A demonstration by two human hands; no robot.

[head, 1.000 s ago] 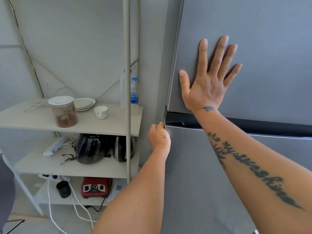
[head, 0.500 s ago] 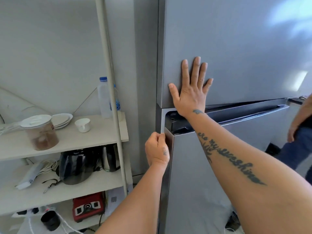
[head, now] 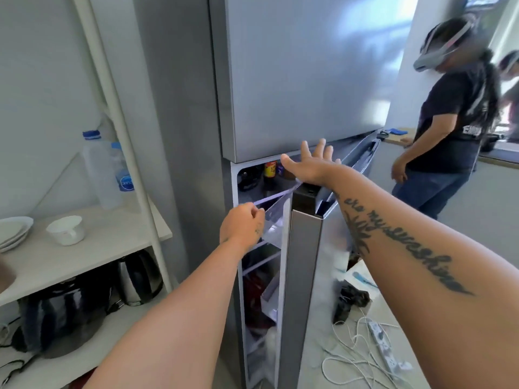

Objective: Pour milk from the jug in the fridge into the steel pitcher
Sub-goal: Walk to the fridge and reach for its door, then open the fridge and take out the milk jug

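Observation:
The grey fridge [head: 295,80] stands in front of me with its lower door [head: 306,276] swung out, its edge facing me. My left hand [head: 243,226] is curled at the door's inner side, fingers on the clear door-shelf rail [head: 278,195]. My right hand [head: 311,161] hovers open, fingers spread, over the door's top just under the freezer door. Inside, small bottles [head: 270,169] stand on the top shelf, with dark and white items lower down. I cannot make out a milk jug. No steel pitcher is in view.
A white shelf unit [head: 112,240] on the left holds water bottles [head: 104,169], a white cup [head: 66,230], plates and a kettle [head: 139,279]. Another person [head: 449,130] stands at the right by a counter. Cables and a power strip [head: 382,343] lie on the floor.
The lower fridge door has swung wide open, showing the shelves. My right hand came off the freezer door and now hovers above the lower door. My view has turned right.

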